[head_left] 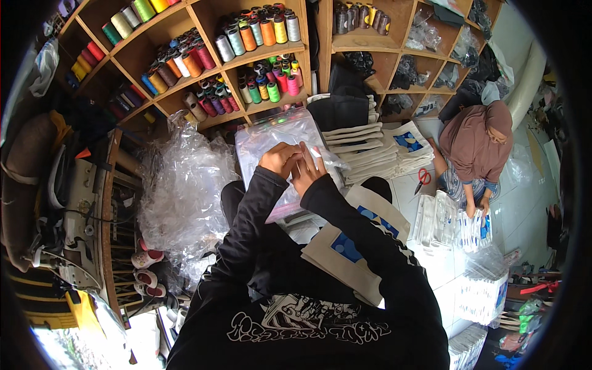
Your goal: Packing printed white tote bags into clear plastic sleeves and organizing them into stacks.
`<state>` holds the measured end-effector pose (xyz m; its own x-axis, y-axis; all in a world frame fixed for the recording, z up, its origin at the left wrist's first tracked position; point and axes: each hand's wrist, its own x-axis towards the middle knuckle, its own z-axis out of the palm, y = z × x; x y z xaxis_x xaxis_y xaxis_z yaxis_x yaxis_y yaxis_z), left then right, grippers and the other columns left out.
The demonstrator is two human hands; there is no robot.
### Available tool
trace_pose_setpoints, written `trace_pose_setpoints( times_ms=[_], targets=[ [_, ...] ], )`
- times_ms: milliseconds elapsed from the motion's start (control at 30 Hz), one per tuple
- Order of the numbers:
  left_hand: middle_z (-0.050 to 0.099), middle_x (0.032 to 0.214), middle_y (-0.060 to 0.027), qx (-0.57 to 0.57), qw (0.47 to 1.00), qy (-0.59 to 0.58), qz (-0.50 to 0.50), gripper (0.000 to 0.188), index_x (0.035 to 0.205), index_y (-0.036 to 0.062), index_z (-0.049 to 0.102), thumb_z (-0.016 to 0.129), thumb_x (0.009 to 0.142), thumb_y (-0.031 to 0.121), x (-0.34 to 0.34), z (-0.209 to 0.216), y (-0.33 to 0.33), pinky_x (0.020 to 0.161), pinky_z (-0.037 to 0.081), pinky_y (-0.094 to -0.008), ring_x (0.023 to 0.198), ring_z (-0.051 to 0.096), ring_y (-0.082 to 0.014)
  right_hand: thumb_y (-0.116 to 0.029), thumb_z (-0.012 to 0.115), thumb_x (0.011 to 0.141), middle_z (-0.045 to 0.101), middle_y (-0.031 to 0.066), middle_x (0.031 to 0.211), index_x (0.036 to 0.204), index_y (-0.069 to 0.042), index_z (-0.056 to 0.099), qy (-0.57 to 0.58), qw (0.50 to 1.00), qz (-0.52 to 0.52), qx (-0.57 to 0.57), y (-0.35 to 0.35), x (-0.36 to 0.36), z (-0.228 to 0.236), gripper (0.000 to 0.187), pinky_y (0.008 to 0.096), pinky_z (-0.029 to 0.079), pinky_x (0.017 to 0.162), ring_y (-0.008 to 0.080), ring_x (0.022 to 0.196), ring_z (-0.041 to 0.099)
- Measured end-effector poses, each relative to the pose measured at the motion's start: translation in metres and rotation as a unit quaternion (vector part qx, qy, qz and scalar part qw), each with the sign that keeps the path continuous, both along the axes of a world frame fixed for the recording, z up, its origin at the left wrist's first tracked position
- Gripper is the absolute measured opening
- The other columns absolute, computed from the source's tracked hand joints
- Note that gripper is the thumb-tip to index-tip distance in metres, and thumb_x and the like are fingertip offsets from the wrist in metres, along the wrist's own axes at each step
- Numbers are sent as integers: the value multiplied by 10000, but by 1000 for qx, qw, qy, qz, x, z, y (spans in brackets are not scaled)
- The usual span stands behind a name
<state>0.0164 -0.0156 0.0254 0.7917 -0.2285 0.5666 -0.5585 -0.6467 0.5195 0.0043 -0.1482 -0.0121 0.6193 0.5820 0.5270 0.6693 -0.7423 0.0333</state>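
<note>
both hands [293, 163] partly hide clear plastic bag [280, 139].

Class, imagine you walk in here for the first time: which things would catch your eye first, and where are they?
Probably the bright thread spools filling the wooden shelves at the top. Next, in the middle, the left hand and right hand pressed onto a clear plastic bag, with crumpled plastic heaped to the left. On the right, another person sits on the floor by red scissors.

One wide fisheye view from my head looks steeply down — my own black sleeves rise from the lower edge, close, wooden shelves of coloured thread cones [246, 37] bending overhead.
</note>
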Motion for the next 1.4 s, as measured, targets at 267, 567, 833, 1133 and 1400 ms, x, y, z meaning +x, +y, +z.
trace_pose_setpoints(
  times_ms=[267,567,833,1133,1400],
  targets=[
    [599,786,-92,-11,995,-91,24,110,830,25,613,625,721,29,-3,15,-9,612,475,-291,709,600,-240,-369,543,784,169,316,1335,1293,-46,271,221,974,-43,-39,10,18,-40,662,471,385,853,436,1082,429],
    [561,784,-107,5,992,-114,48,128,813,35,569,607,692,20,-7,12,-3,645,460,-338,728,566,-278,-201,493,786,539,204,941,1032,11,443,292,888,41,353,34,1,-14,329,449,444,752,367,878,546],
    [533,757,-170,27,1000,-3,5,118,823,17,516,568,723,50,-22,17,-5,636,446,-369,710,539,-332,-205,372,831,181,175,1397,1247,-61,336,31,997,-48,49,33,34,-31,443,462,240,1002,342,1290,185],
    [546,761,-134,41,998,-48,0,152,855,9,534,580,712,-14,-38,34,-14,638,434,-354,696,541,-310,-264,432,822,248,260,1325,1228,-37,337,216,971,8,102,43,49,-55,475,376,430,631,294,828,538],
    [543,746,-109,57,994,-87,31,144,808,28,524,606,692,4,-56,37,-32,621,432,-341,680,541,-283,-278,345,885,459,171,1120,1202,7,351,203,937,140,249,31,38,-54,427,397,325,862,266,980,455]
  ],
)
